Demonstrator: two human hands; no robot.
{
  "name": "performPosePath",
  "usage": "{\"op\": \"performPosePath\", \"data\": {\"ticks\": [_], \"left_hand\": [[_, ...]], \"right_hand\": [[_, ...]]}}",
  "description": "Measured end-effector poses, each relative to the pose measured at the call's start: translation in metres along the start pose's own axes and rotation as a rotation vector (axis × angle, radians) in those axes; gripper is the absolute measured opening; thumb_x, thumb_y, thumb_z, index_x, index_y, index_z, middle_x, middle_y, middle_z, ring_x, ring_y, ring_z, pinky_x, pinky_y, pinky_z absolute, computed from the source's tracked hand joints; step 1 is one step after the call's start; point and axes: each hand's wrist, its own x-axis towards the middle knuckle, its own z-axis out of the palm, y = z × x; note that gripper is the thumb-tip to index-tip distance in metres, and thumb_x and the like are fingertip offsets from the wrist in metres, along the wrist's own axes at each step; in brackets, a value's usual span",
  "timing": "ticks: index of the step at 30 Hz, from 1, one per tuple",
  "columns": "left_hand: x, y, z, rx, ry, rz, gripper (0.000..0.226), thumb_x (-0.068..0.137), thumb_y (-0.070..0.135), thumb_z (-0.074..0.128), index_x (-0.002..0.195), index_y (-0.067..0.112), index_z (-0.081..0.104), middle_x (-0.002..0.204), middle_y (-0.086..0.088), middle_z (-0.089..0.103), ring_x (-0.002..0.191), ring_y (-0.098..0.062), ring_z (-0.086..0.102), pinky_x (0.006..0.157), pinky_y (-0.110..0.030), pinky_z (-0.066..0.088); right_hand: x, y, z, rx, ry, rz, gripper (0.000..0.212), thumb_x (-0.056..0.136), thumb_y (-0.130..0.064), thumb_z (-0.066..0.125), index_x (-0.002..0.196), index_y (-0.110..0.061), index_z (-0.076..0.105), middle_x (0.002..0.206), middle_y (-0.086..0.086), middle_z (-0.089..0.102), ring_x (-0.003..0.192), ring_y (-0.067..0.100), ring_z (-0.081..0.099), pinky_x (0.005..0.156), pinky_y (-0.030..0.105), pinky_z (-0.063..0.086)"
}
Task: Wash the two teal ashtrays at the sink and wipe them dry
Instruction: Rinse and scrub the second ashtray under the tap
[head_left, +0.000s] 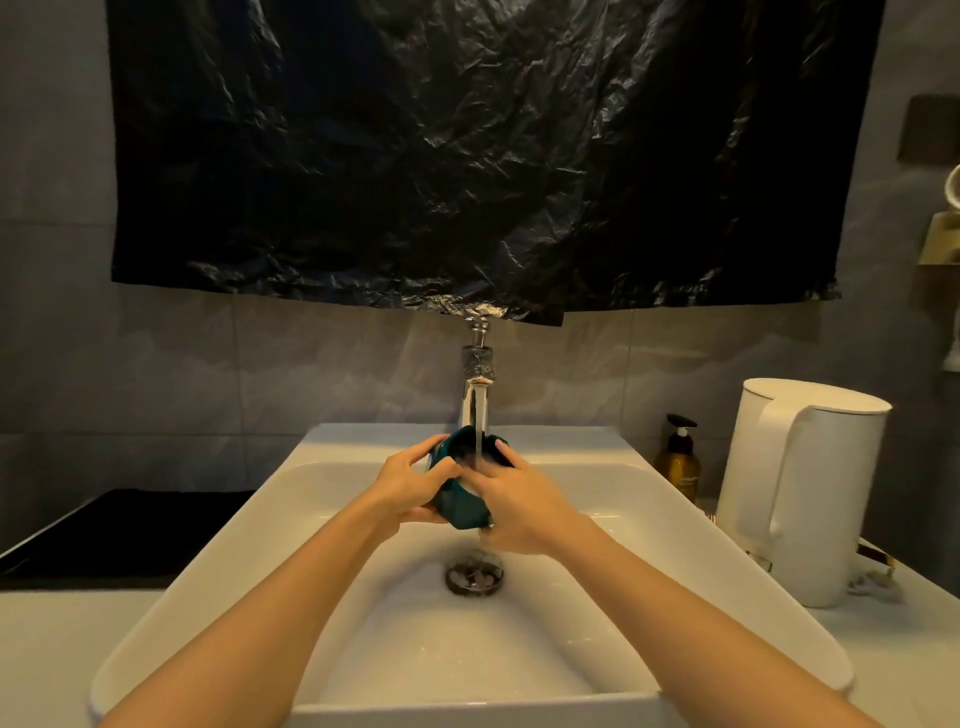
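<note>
Head view, left hand (410, 486), right hand (519, 506) gripping ashtray (462, 508), bottle (678, 460) label illegible

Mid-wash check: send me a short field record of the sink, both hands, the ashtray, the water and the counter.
left hand: grips the teal ashtray from its left side
right hand: holds its right side, fingers over the rim
ashtray pose: tilted, under the stream, above the white ceramic sink
second ashtray: cannot be made out
chrome tap: running
counter, right: white electric kettle, amber pump bottle
</note>
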Motion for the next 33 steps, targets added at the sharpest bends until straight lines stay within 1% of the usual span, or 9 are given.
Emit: {"op": "performPosePath", "data": {"ticks": [3,6,9,14,18,22,27,31,33], "left_hand": [[0.001,-0.003,0.001,0.007,0.027,-0.016,0.04,0.091,0.014,0.059,0.127,0.029,0.053,0.124,-0.013,0.053,0.105,-0.036,0.06,0.063,-0.04,0.059],[0.001,-0.004,-0.001,0.015,0.02,-0.034,0.039,0.092,0.017,0.059,0.129,0.028,0.052,0.122,-0.015,0.054,0.1,-0.035,0.061,0.06,-0.038,0.059],[0.001,-0.003,0.0,0.015,0.007,-0.05,0.043,0.09,0.02,0.061,0.132,0.028,0.052,0.122,-0.017,0.057,0.097,-0.035,0.065,0.062,-0.04,0.06],[0.002,-0.004,-0.003,0.019,0.031,-0.065,0.038,0.092,0.019,0.059,0.129,0.027,0.053,0.123,-0.015,0.055,0.101,-0.036,0.062,0.056,-0.037,0.059],[0.0,-0.002,-0.002,0.027,-0.008,-0.072,0.044,0.09,0.022,0.061,0.132,0.028,0.05,0.124,-0.017,0.057,0.098,-0.034,0.065,0.062,-0.039,0.06],[0.003,-0.004,-0.003,0.014,0.008,-0.067,0.042,0.092,0.019,0.058,0.133,0.027,0.05,0.126,-0.015,0.055,0.102,-0.036,0.062,0.06,-0.038,0.059],[0.004,-0.005,-0.004,0.008,-0.034,-0.087,0.04,0.093,0.022,0.057,0.132,0.025,0.051,0.124,-0.018,0.058,0.099,-0.036,0.064,0.069,-0.045,0.059],[0.004,-0.007,-0.005,0.036,-0.017,-0.088,0.039,0.094,0.02,0.056,0.132,0.025,0.051,0.127,-0.017,0.055,0.104,-0.038,0.061,0.065,-0.042,0.06],[0.003,-0.007,-0.005,0.028,-0.029,-0.096,0.039,0.094,0.022,0.056,0.133,0.025,0.051,0.124,-0.017,0.057,0.101,-0.036,0.063,0.068,-0.045,0.059]], "right_hand": [[-0.005,-0.007,-0.005,0.046,-0.008,0.042,0.064,0.085,-0.03,0.064,0.142,-0.021,0.037,0.138,0.003,0.052,0.133,0.027,0.037,0.116,0.034,0.019],[-0.004,-0.009,-0.006,0.144,-0.027,0.004,0.064,0.083,-0.031,0.066,0.141,-0.024,0.041,0.138,-0.001,0.053,0.133,0.024,0.039,0.118,0.036,0.002],[0.002,-0.002,-0.004,-0.004,-0.082,0.049,0.073,0.082,-0.043,0.063,0.146,-0.029,0.03,0.145,-0.005,0.046,0.137,0.018,0.035,0.117,0.051,-0.008],[0.003,-0.014,-0.007,0.168,-0.087,0.03,0.054,0.083,-0.033,0.066,0.133,-0.019,0.05,0.127,0.003,0.061,0.124,0.025,0.048,0.118,0.042,0.017],[0.004,-0.004,-0.008,-0.003,-0.115,0.029,0.072,0.082,-0.048,0.062,0.145,-0.028,0.033,0.141,-0.004,0.051,0.134,0.018,0.04,0.118,0.052,-0.004],[0.005,-0.013,-0.007,0.108,-0.066,0.047,0.048,0.083,-0.038,0.065,0.125,-0.017,0.057,0.116,0.005,0.066,0.117,0.026,0.054,0.107,0.035,0.033],[0.006,-0.005,-0.006,0.039,-0.103,0.04,0.074,0.079,-0.061,0.057,0.142,-0.028,0.038,0.139,-0.006,0.053,0.135,0.017,0.038,0.118,0.051,-0.005],[0.002,-0.014,-0.01,0.124,-0.103,0.027,0.055,0.082,-0.051,0.062,0.127,-0.021,0.054,0.121,0.002,0.065,0.121,0.024,0.049,0.117,0.041,0.019],[0.002,-0.011,-0.009,0.16,-0.13,0.005,0.062,0.081,-0.051,0.061,0.135,-0.025,0.047,0.132,-0.002,0.058,0.128,0.022,0.043,0.118,0.05,0.01]]}}
